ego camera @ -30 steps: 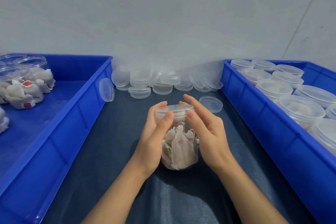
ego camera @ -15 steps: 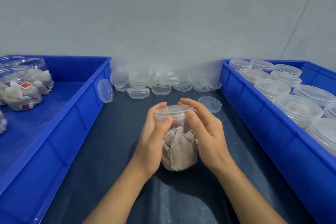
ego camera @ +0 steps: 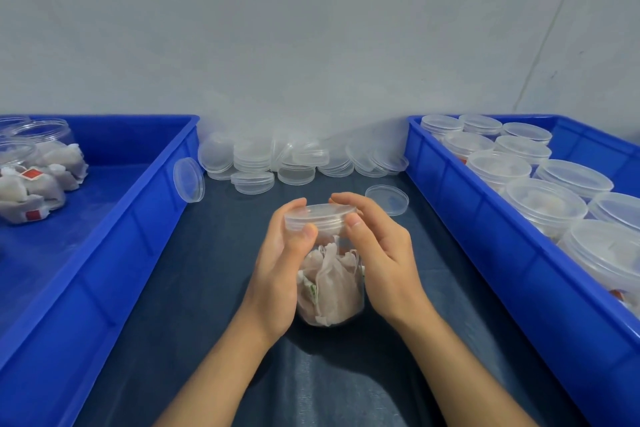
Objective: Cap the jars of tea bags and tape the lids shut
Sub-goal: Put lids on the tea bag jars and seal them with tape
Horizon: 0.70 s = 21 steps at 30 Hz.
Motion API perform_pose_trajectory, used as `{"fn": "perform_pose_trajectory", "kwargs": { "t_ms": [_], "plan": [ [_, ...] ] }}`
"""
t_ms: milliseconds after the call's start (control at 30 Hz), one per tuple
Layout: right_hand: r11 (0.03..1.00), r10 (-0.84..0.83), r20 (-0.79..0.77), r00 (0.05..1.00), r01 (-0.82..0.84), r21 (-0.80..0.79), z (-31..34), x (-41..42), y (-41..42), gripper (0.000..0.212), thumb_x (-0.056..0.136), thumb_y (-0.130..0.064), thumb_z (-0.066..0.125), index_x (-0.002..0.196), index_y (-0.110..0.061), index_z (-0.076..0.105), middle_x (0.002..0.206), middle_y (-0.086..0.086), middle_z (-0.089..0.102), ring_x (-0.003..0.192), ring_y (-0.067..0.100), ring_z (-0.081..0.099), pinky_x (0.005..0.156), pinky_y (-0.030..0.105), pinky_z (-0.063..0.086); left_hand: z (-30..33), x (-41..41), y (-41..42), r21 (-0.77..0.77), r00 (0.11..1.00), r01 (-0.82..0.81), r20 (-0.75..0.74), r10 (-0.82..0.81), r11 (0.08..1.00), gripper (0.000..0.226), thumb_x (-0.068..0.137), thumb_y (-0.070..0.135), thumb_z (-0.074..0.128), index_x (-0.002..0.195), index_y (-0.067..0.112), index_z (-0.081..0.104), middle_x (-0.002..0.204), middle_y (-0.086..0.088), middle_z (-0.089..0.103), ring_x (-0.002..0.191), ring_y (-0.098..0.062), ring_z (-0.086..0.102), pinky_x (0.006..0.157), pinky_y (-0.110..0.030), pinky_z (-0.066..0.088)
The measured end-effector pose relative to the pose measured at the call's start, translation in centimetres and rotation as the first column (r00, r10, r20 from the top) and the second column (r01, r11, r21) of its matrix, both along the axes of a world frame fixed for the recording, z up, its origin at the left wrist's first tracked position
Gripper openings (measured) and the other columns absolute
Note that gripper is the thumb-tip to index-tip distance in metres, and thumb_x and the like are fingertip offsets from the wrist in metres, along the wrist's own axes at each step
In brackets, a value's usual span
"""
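Between the two hands, center of the dark table cloth [ego camera: 145, 340], stands a clear jar [ego camera: 330, 291] packed with tea bags [ego camera: 329, 279]. Clear lid [ego camera: 320, 217] sits on the jar mouth. Left hand [ego camera: 284, 267] curls round the lid's left side, thumb on the front rim, fingers behind. Right hand [ego camera: 381, 253] grips the lid's right side the same way, thumb at the front edge, fingers arched over the far rim. Both palms flank the jar body; contact with the wall can't be told. Whether the lid is fully seated can't be told either.

Just beyond the right fingers, a single loose lid [ego camera: 387, 199] lies flat on the cloth. Farther back from the grip, a heap of spare lids [ego camera: 298, 161] sits against the wall, with one lid [ego camera: 188, 179] leaning on edge against the left blue bin [ego camera: 114, 246]. Well left of the grip, that bin holds uncapped jars [ego camera: 41, 149] of tea bags in its far corner. Right of the grip, the right blue bin [ego camera: 485, 239] holds rows of capped jars [ego camera: 543, 203].
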State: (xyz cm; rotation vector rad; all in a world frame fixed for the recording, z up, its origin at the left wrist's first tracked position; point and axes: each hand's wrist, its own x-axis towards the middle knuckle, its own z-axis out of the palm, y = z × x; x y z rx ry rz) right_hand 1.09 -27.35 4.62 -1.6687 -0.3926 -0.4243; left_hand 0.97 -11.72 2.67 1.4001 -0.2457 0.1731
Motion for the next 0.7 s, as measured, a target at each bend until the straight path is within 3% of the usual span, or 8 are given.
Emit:
{"fn": "perform_pose_trajectory", "kwargs": {
  "t_ms": [67,167,300,367,467,600,700],
  "plan": [
    [0.998,-0.005,-0.017,1.0,0.004,-0.06,0.5,-0.3,-0.3,0.03,0.102,-0.04,0.051,0.124,-0.03,0.069,0.096,0.004,0.075,0.088,0.026,0.07,0.08,0.05,0.056,-0.1,-0.1,0.1,0.056,1.0,-0.008,0.026,0.006,0.998,0.068,0.088,0.062,0.061,0.147,0.029,0.05,0.132,0.002,0.071,0.123,-0.022,0.069,0.109,-0.049,0.051],
    [0.978,-0.057,-0.025,0.998,0.05,-0.204,1.4,-0.8,-1.2,0.033,0.093,-0.055,0.054,0.115,-0.034,0.068,0.093,-0.014,0.072,0.082,0.012,0.068,0.073,0.033,0.051,-0.4,-0.4,0.4,0.145,0.996,0.021,0.086,-0.033,0.989,0.071,0.093,0.063,0.058,0.153,0.029,0.044,0.14,0.004,0.068,0.132,-0.019,0.063,0.112,-0.047,0.046],
    [0.896,-0.103,-0.02,0.994,0.084,-0.436,3.4,-1.3,-2.0,0.043,0.082,-0.073,0.058,0.107,-0.039,0.062,0.105,-0.022,0.069,0.101,0.009,0.066,0.086,0.047,0.054,-0.7,-0.3,0.8,0.194,0.989,0.03,0.136,-0.057,0.981,0.07,0.094,0.055,0.059,0.157,0.035,0.037,0.145,0.004,0.065,0.138,-0.019,0.059,0.115,-0.052,0.04],
    [0.859,-0.081,-0.1,0.992,0.019,-0.512,4.9,-1.4,-2.2,0.051,0.077,-0.08,0.06,0.108,-0.04,0.059,0.104,-0.022,0.069,0.101,0.005,0.065,0.09,0.046,0.053,-0.6,-0.3,0.6,0.206,0.987,-0.023,0.16,-0.011,0.978,0.068,0.09,0.065,0.06,0.151,0.044,0.04,0.139,0.011,0.067,0.132,-0.014,0.062,0.112,-0.05,0.044],
    [0.796,-0.042,-0.213,0.976,-0.097,-0.598,6.7,-1.4,-2.1,0.057,0.071,-0.085,0.063,0.111,-0.045,0.056,0.102,-0.023,0.067,0.1,0.0,0.063,0.094,0.04,0.053,-0.2,-0.7,0.4,0.301,0.968,-0.186,0.219,0.121,0.935,0.062,0.08,0.09,0.054,0.132,0.059,0.039,0.127,0.024,0.063,0.117,-0.003,0.064,0.095,-0.039,0.051],
    [0.752,-0.057,-0.254,0.966,-0.126,-0.647,7.9,-1.2,-1.7,0.052,0.07,-0.08,0.071,0.108,-0.048,0.055,0.097,-0.025,0.06,0.097,0.001,0.06,0.09,0.035,0.054,-0.2,-1.0,0.3,0.34,0.923,-0.309,0.332,0.194,0.888,0.054,0.079,0.068,0.063,0.128,0.054,0.044,0.122,0.022,0.062,0.107,-0.003,0.065,0.083,-0.027,0.053],
    [0.737,-0.053,-0.243,0.969,-0.126,-0.664,8.8,-0.9,-1.8,0.052,0.07,-0.075,0.075,0.11,-0.047,0.056,0.106,-0.022,0.061,0.107,0.007,0.057,0.092,0.037,0.054,0.2,-1.3,-0.2,0.303,0.922,-0.314,0.323,0.213,0.9,0.062,0.078,0.065,0.068,0.134,0.054,0.044,0.128,0.018,0.064,0.11,-0.007,0.068,0.086,-0.023,0.055]
  ]
}}
